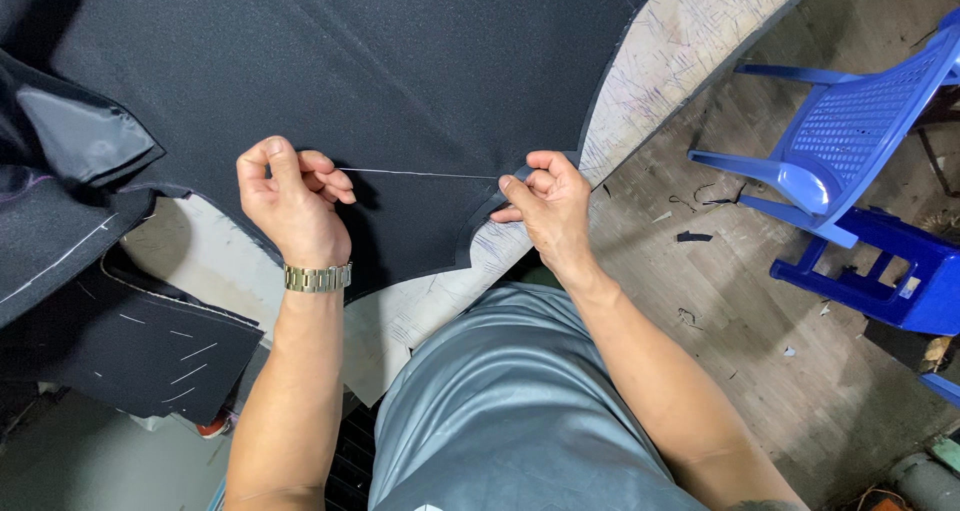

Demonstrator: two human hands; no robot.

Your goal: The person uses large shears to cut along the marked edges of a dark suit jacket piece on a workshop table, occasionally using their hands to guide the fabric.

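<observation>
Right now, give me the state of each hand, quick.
Left hand: closed, pinching one end of the thin white thread stretched over the dark cut fabric panel.
Right hand: closed, pinching the thread's other end at the panel's edge.

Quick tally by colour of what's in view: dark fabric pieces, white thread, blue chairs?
Dark fabric pieces: 3, namely the large panel, a folded piece, a chalk-marked piece
White thread: 1
Blue plastic chairs: 1
Total: 5
</observation>
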